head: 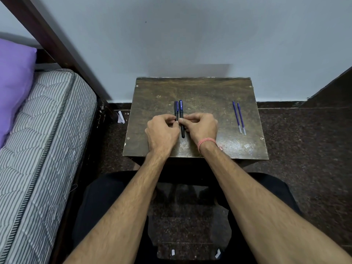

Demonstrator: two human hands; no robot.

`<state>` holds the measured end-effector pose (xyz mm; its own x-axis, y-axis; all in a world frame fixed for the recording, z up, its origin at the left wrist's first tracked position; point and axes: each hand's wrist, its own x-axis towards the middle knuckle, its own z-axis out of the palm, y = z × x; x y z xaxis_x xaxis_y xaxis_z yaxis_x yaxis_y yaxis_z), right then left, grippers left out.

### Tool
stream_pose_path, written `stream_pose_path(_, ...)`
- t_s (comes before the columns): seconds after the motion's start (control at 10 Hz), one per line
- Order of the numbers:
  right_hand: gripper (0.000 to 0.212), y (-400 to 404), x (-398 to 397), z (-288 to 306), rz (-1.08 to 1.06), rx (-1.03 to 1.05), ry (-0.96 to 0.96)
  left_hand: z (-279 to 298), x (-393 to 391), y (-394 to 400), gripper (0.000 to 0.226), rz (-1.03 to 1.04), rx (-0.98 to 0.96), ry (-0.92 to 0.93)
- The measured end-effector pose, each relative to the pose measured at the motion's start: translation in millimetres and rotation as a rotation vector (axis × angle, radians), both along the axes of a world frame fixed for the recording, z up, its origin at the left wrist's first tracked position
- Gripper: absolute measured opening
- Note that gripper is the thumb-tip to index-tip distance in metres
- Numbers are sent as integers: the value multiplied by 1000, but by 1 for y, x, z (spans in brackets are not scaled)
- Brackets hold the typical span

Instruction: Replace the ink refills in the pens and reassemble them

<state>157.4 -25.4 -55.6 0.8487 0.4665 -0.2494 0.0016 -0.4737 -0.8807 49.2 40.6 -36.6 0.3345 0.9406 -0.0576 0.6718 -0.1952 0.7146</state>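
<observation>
Two dark pens with blue caps lie side by side, pointing away from me, on a small brown wooden table. The left pen is touched by the fingertips of my left hand. The right pen is pinched at its middle by the fingers of my right hand. Both pens rest on the tabletop, and my hands hide parts of their barrels. Two blue ink refills lie parallel near the table's right side, apart from both hands.
A bed with a striped mattress and a purple pillow stands at the left. A pale wall rises right behind the table. Dark speckled floor surrounds it. My legs in dark trousers sit below the table's near edge.
</observation>
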Motion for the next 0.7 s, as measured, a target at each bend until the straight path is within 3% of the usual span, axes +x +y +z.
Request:
stream_pose_path(0.3,15,-4,-6,4,6,-29,-65,-1,1,-1,21,-33,-45,-39)
stream_pose_path(0.5,14,-6,-6,4,10,36,7,1,0,-5,25,-34,-41,-80)
stream_pose_path(0.7,14,-21,-16,4,2,178,36,-3,-9,-28,53,-61,-25,-226)
